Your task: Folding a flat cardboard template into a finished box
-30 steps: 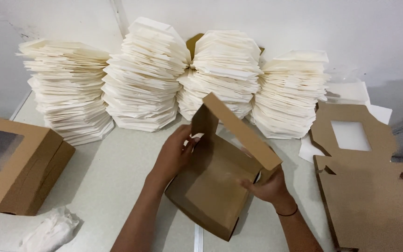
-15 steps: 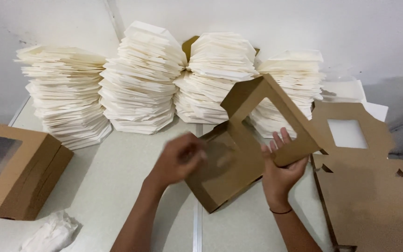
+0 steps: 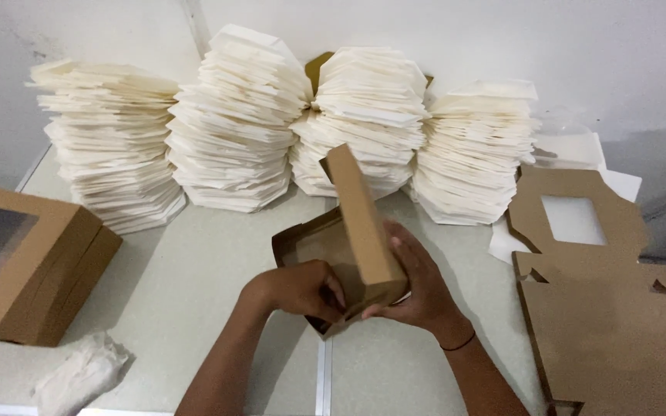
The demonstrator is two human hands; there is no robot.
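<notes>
A brown cardboard box with its lid raised upright sits on the white table in front of me. My left hand grips the box's near left side, fingers curled at its front corner. My right hand presses against the right face of the raised lid and holds the box's near right corner. Both hands are on the same box.
Several tall stacks of cream paper sheets line the wall behind the box. A finished brown window box stands at the left. Flat brown box blanks lie at the right. A crumpled white cloth lies at the near left.
The box has been turned and set lower on the table; its lid now stands on edge toward me, and both hands have closed in on its near corners.
</notes>
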